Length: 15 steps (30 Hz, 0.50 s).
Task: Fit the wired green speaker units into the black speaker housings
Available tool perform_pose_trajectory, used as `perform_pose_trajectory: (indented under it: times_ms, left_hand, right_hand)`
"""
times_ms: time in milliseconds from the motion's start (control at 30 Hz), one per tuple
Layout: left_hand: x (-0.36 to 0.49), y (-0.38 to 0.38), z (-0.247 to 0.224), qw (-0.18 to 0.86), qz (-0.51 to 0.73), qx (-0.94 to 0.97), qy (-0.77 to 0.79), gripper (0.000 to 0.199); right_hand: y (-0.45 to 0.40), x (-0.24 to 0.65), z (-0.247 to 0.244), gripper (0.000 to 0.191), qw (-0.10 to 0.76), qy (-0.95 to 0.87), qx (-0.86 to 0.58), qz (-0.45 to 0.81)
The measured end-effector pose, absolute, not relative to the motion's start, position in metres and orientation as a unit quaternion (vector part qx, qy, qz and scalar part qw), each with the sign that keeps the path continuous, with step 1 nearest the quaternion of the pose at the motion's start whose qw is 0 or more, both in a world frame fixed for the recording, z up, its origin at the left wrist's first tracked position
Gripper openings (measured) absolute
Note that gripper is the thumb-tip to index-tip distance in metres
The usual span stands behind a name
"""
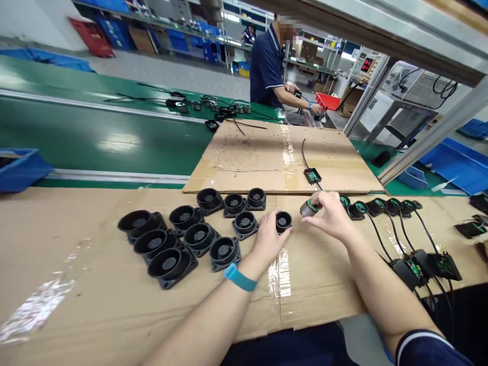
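My left hand (270,235), with a teal band at the wrist, has its fingers round a black round housing (283,221) on the cardboard. To its right, my right hand (328,213) pinches a dark cylindrical part with a green circuit board (309,207). Several black flanged housings (199,236) sit in a group left of my hands. Just beyond my right hand, a small black box with a green board (312,176) lies on the raised cardboard, with a dark cable running from it.
Wired round parts (377,206) line up at the right, cables leading to black boxes (414,269). Behind are the raised cardboard (251,152), a green belt (95,142) with more parts, and a co-worker (267,66). A metal post (404,152) stands at the right, a blue bin (23,170) at the left.
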<state>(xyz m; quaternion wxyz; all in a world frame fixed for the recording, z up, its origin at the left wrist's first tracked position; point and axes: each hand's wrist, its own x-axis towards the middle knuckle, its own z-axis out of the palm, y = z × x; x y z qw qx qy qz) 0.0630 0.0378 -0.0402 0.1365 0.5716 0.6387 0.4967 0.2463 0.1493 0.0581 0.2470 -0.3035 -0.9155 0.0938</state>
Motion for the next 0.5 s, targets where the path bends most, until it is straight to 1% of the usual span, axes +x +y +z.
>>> perform_pose_trajectory:
  times_ms: [100, 167, 200, 333, 400, 500]
  left_hand:
    - [0.06, 0.032, -0.038, 0.128, 0.491, 0.557, 0.657, 0.049]
    - [0.059, 0.028, -0.037, 0.126, 0.491, 0.546, 0.667, 0.05]
    - [0.059, 0.026, -0.037, 0.127, 0.49, 0.541, 0.672, 0.05]
    - [0.058, 0.022, -0.036, 0.144, 0.475, 0.541, 0.68, 0.054]
    - [0.057, 0.02, -0.034, 0.153, 0.465, 0.558, 0.67, 0.059]
    - [0.054, 0.018, -0.028, 0.148, 0.432, 0.607, 0.65, 0.078]
  right_hand:
    - [0.121, 0.253, 0.031, 0.042, 0.182, -0.922, -0.304, 0.153]
    - [0.112, 0.251, 0.024, 0.04, 0.131, -0.936, -0.277, 0.174]
    - [0.109, 0.25, 0.023, 0.04, 0.121, -0.941, -0.261, 0.18]
    - [0.105, 0.256, 0.034, 0.047, 0.152, -0.937, -0.26, 0.179]
    - [0.107, 0.261, 0.039, 0.042, 0.145, -0.936, -0.281, 0.156]
    - [0.112, 0.266, 0.043, 0.031, 0.103, -0.939, -0.293, 0.15]
